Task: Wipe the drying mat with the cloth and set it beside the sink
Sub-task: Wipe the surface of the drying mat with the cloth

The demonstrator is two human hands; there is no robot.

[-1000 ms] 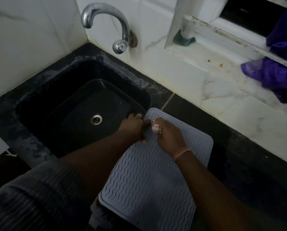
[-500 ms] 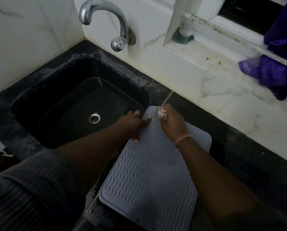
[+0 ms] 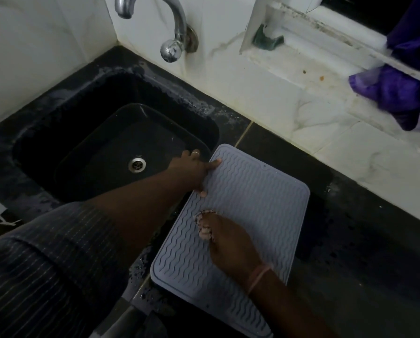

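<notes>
A grey drying mat (image 3: 250, 206) with wavy ridges lies flat on the dark counter just right of the black sink (image 3: 57, 123). My left hand (image 3: 194, 170) holds the mat's far left edge, a fingertip and the thumb lying on the ridges. My right hand (image 3: 230, 242) sits over the middle of the mat and grips a small pale pink cloth (image 3: 204, 226) bunched under its fingers, pressed onto the surface. Most of the cloth is hidden by the hand.
A chrome tap (image 3: 172, 37) curves over the sink's back edge; the drain (image 3: 137, 164) shows in the basin. White marble ledge (image 3: 289, 98) runs behind the counter. Purple fabric (image 3: 396, 91) hangs at the far right. Wet dark counter (image 3: 362, 252) extends right of the mat.
My right hand has drawn the cloth from the mat's far left corner back toward me to the mat's middle. My left hand stays at the far left edge.
</notes>
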